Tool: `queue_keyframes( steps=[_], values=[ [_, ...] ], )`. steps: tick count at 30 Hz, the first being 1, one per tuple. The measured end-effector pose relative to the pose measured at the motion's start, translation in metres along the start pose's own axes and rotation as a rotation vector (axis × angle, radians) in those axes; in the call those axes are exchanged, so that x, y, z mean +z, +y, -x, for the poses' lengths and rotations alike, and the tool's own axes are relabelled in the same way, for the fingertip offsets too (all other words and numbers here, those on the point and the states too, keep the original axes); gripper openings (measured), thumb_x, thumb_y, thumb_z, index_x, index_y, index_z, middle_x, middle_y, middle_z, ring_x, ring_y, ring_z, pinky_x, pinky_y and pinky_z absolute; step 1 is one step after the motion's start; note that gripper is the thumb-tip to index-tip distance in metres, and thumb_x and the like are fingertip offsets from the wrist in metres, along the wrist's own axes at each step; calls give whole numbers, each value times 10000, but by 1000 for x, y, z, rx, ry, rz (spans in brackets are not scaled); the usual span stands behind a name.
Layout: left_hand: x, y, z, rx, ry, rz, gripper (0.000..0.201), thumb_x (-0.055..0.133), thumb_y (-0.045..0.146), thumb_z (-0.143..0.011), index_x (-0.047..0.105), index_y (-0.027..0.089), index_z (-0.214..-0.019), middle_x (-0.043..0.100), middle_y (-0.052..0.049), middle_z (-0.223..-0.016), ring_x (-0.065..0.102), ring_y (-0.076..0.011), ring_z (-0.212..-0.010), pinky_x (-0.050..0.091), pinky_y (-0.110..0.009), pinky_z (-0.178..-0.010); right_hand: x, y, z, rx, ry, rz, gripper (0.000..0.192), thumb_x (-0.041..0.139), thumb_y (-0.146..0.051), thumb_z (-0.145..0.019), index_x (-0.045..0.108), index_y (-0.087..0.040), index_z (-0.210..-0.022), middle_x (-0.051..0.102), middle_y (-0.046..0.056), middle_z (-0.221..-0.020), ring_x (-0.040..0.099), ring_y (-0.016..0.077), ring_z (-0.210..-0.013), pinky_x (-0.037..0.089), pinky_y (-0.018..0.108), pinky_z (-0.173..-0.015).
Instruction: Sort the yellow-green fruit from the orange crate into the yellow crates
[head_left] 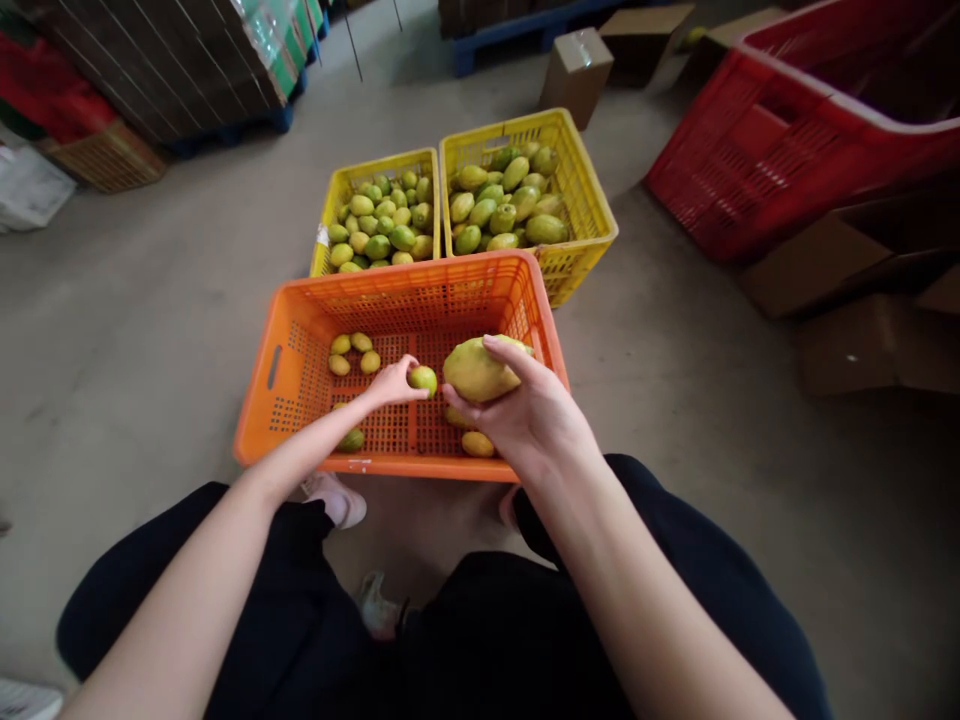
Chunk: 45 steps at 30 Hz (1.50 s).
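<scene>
The small, roundish green-and-yellow fruit (423,381) is pinched between the thumb and fingers of the bare left hand (396,382), over the inside of the rectangular, lattice-walled orange plastic crate (405,270); the fingers cover part of its skin. Near it, but apart from it, the large, oblong, pale yellow-green fruit (480,370) lies in the bare right hand (536,410), over the crate's right half. Its long axis runs roughly sideways, its left end faces the small fruit, and the thumb crosses its right part
</scene>
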<state>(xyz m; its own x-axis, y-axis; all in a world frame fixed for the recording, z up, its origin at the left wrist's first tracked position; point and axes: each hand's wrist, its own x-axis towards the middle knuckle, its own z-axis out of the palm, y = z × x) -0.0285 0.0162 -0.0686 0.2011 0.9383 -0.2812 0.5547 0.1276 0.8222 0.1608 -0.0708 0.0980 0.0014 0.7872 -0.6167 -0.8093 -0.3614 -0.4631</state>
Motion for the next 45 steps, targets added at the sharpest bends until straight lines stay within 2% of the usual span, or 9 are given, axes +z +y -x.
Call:
queue_keyframes(
  steps=[2, 6, 10, 13, 15, 18, 20, 33, 45],
  values=[
    [-24, 22, 4, -36, -17, 92, 342, 753, 221, -621, 591, 160, -916, 674, -13, -829, 592, -137, -716, 493, -260, -723, 5, 3, -1, -10, -26, 17, 257, 766, -223, -598, 571, -241, -765, 643, -23, -905, 624, 207, -907, 582, 376, -719],
    [-70, 73, 40, -101, -43, 570, 368, 566, 403, -768, 575, 149, -1033, 691, -76, -939, 638, -147, -749, 531, -308, -775, 20, 12, 0, -29, -90, 106, 237, 741, -187, -596, 594, -225, -777, 644, -13, -849, 618, 187, -828, 580, 335, -636],
    [-92, 104, 90, 82, 37, 622, 428, 569, 455, -747, 574, 153, -1050, 696, -108, -1016, 663, -216, -929, 543, -330, -798, 33, 27, 1, -134, -208, 316, 324, 797, -269, -586, 585, -199, -820, 654, 15, -814, 635, 193, -752, 559, 297, -529],
    [-92, 108, 108, 257, 132, 465, 483, 671, 441, -702, 577, 178, -1096, 675, -97, -1134, 624, -234, -1079, 524, -330, -879, 36, 35, -2, -398, -226, 499, 461, 843, -375, -562, 542, -220, -876, 666, 10, -865, 648, 198, -754, 544, 291, -526],
    [-89, 106, 109, 337, 192, 414, 536, 740, 435, -664, 569, 195, -1112, 658, -95, -1185, 607, -232, -1119, 500, -338, -937, 35, 35, -5, -602, -249, 636, 459, 832, -424, -585, 567, -222, -900, 678, 8, -862, 647, 197, -770, 546, 309, -609],
    [-81, 100, 102, 391, 232, 466, 613, 805, 438, -624, 536, 225, -1132, 653, -86, -1185, 620, -225, -1098, 493, -357, -951, 34, 29, -8, -847, -263, 812, 443, 819, -433, -617, 643, -223, -965, 707, 22, -900, 654, 219, -846, 533, 367, -788],
    [-77, 98, 96, 428, 224, 526, 648, 839, 433, -597, 520, 238, -1126, 652, -76, -1164, 627, -223, -1079, 497, -364, -943, 34, 26, -9, -916, -254, 864, 460, 824, -421, -618, 664, -230, -1005, 720, 30, -938, 659, 239, -891, 525, 395, -841],
    [-77, 102, 93, 595, 273, 482, 664, 886, 440, -566, 518, 257, -1088, 602, -48, -1127, 602, -198, -989, 505, -356, -888, 38, 29, -14, -935, -235, 822, 489, 843, -374, -603, 670, -263, -1047, 714, 19, -1029, 664, 247, -990, 519, 433, -928],
    [-77, 99, 97, 568, 262, 450, 654, 881, 441, -577, 519, 263, -1093, 608, -43, -1119, 606, -191, -964, 515, -313, -811, 36, 33, -15, -927, -232, 828, 497, 843, -380, -607, 662, -259, -1054, 707, 24, -1050, 658, 259, -1016, 515, 451, -942]
  ],
)
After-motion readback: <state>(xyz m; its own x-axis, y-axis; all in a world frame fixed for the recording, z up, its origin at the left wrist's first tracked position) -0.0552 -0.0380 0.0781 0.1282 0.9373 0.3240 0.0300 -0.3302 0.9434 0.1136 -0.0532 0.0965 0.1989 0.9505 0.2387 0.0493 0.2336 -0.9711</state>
